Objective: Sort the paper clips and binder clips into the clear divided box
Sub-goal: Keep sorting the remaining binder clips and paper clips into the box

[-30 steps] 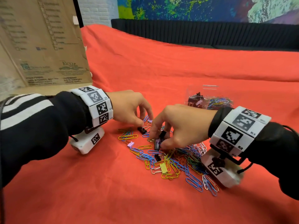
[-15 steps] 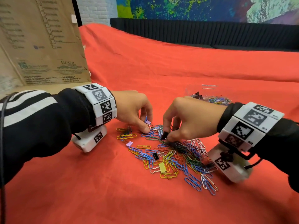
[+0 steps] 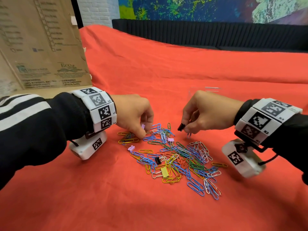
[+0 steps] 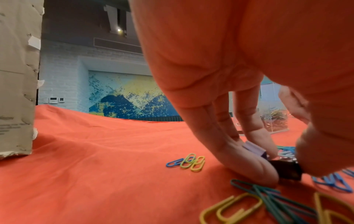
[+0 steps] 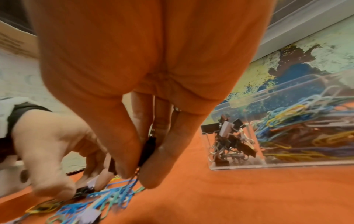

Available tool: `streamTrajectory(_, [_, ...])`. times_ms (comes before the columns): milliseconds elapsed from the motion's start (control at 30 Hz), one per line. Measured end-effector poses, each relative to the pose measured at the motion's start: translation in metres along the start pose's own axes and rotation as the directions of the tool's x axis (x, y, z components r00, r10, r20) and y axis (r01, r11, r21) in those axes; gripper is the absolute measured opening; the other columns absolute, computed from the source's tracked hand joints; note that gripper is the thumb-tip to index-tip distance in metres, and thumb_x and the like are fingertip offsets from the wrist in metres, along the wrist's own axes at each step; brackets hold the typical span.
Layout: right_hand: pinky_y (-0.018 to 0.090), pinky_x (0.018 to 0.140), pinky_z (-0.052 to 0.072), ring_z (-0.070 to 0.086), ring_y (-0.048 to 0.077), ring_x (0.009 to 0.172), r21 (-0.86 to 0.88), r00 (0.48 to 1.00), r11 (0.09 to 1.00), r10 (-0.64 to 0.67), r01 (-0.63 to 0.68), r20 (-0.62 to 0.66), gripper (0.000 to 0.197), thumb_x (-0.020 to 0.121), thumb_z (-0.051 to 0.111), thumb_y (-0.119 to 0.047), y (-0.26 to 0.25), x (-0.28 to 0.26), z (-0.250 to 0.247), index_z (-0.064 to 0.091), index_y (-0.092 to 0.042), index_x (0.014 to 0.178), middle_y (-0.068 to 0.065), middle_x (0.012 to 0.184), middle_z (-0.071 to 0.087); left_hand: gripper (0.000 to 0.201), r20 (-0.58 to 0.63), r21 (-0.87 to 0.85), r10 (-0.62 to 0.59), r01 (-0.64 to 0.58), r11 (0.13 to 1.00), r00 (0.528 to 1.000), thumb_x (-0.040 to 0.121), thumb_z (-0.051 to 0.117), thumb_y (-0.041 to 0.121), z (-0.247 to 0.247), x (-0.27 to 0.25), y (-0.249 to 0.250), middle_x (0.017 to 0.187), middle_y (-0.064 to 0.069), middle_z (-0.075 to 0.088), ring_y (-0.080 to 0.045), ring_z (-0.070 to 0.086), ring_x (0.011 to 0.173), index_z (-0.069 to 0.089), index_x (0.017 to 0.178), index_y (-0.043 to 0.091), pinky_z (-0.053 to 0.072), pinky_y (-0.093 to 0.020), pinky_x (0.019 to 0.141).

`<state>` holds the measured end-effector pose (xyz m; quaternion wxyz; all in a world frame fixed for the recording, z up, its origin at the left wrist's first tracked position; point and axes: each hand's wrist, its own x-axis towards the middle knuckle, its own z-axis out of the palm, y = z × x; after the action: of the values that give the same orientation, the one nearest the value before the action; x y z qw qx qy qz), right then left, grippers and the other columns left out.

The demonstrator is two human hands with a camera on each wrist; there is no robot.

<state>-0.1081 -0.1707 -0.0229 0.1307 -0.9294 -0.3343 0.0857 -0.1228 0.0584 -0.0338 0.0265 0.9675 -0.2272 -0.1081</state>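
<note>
Red cloth covers the bench (image 3: 166,67), and most of the job is still spread across it. On the left, my left hand (image 3: 133,114) is down at the near-left edge of the heap, fingers (image 4: 249,165) curled: thumb and forefinger pinch a black binder clip (image 4: 287,169) against the cloth, and a lilac binder clip (image 4: 254,149) is tucked between two fingers above it. In the middle lies the pile of coloured paper clips (image 3: 180,157), dozens of them tangled and pointing every way, with a few binder clips still mixed in: a lilac one (image 3: 170,139), another lilac (image 3: 131,148), a black one (image 3: 157,160) and a yellow one (image 3: 164,171) whose wire handles point left. On the right, my right hand (image 3: 205,112) is lifted clear of the pile, fingers closed on another black binder clip (image 3: 180,126); in the head view its long axis tilts, the black body low and toward the left, the wire handles running up into my grip, and a blue paper clip (image 3: 189,135) dangles below, caught along with it. Just behind that hand stands the clear divided box (image 5: 287,165), mostly hidden from the head camera; the right wrist view shows binder clips already heaped in its left compartment and paper clips in the right. I judge the sorting well begun but far from finished.
</note>
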Motion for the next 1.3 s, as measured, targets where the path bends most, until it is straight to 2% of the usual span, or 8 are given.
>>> streamTrajectory(167, [0.028,0.063,0.054,0.069,0.013,0.066,0.018,0.994,0.998,0.065,-0.063,-0.086,0.011,0.069,0.079,-0.019,0.015,0.0,-0.018,0.077,-0.029,0.072,-0.006,0.067,0.074,0.02,-0.03,0.003,0.006,-0.006,1.0,1.0,0.065,0.071,0.034,-0.004,-0.004,0.003,0.071,0.017,0.071,0.007,0.062,0.062,0.071,0.085,0.034,0.056,-0.025,0.072])
streamTrajectory(367, [0.008,0.05,0.045,0.063,0.0,0.051,0.086,0.986,0.99,0.122,-0.113,-0.112,0.013,0.073,0.082,-0.011,0.03,-0.005,-0.046,0.077,-0.022,0.071,-0.004,0.065,0.075,0.022,-0.012,-0.048,0.022,-0.022,0.999,1.0,0.07,0.07,0.027,-0.009,-0.013,0.001,0.072,0.017,0.071,0.002,0.066,0.065,0.071,0.09,0.037,0.056,-0.025,0.074])
streamTrajectory(467, [0.004,0.045,0.037,0.061,-0.006,0.048,-0.017,0.967,0.981,0.187,-0.192,-0.173,0.011,0.072,0.083,-0.015,0.04,-0.002,-0.054,0.078,-0.025,0.072,-0.008,0.062,0.073,0.023,-0.01,-0.023,0.029,-0.029,0.999,1.0,0.071,0.069,0.026,-0.005,-0.017,0.0,0.07,0.023,0.069,0.007,0.064,0.066,0.073,0.091,0.036,0.053,-0.015,0.07])
streamTrajectory(633, [0.024,0.058,0.048,0.061,0.006,0.06,-0.213,0.925,0.927,0.239,-0.307,-0.294,0.012,0.064,0.078,-0.014,0.046,0.013,-0.058,0.077,-0.025,0.069,-0.007,0.061,0.07,0.02,-0.023,0.063,0.073,-0.071,0.995,0.997,0.069,0.075,0.039,0.002,-0.017,0.0,0.06,0.045,0.054,0.012,0.059,0.059,0.072,0.089,0.037,0.039,-0.001,0.056])
streamTrajectory(767, [0.02,0.05,0.04,0.058,0.008,0.055,-0.233,0.917,0.916,0.248,-0.327,-0.313,0.018,0.065,0.075,-0.006,0.045,0.032,-0.058,0.075,-0.024,0.063,-0.004,0.057,0.067,0.025,-0.004,0.014,0.051,-0.051,0.999,0.999,0.067,0.081,0.047,0.002,-0.015,-0.004,0.063,0.035,0.061,0.012,0.061,0.062,0.073,0.088,0.036,0.042,-0.003,0.055])
streamTrajectory(933, [0.025,0.056,0.047,0.062,0.013,0.055,-0.256,0.926,0.913,0.24,-0.318,-0.292,0.018,0.065,0.075,-0.005,0.046,0.044,-0.056,0.077,-0.022,0.067,-0.001,0.057,0.069,0.016,-0.036,0.024,0.056,-0.055,0.998,0.998,0.074,0.07,0.038,0.001,-0.016,-0.004,0.061,0.032,0.063,0.012,0.061,0.062,0.075,0.09,0.036,0.039,0.0,0.057])
streamTrajectory(1100, [0.022,0.055,0.045,0.065,0.012,0.058,-0.24,0.93,0.919,0.246,-0.314,-0.272,0.019,0.068,0.071,-0.004,0.045,0.043,-0.06,0.078,-0.022,0.068,-0.003,0.058,0.071,0.02,-0.063,-0.032,0.032,-0.034,0.999,0.998,0.073,0.064,0.029,-0.005,-0.016,-0.005,0.071,0.021,0.072,0.01,0.065,0.068,0.076,0.088,0.036,0.052,-0.013,0.07])
streamTrajectory(1300, [0.032,0.071,0.059,0.069,0.015,0.072,-0.166,0.928,0.948,0.212,-0.271,-0.306,0.034,0.067,0.066,-0.002,0.041,0.039,-0.061,0.076,-0.031,0.082,-0.008,0.072,0.073,0.02,-0.085,-0.067,-0.002,-0.004,0.998,0.996,0.076,0.064,0.024,-0.01,-0.017,-0.006,0.071,0.021,0.073,0.01,0.066,0.069,0.076,0.089,0.035,0.051,-0.012,0.071])
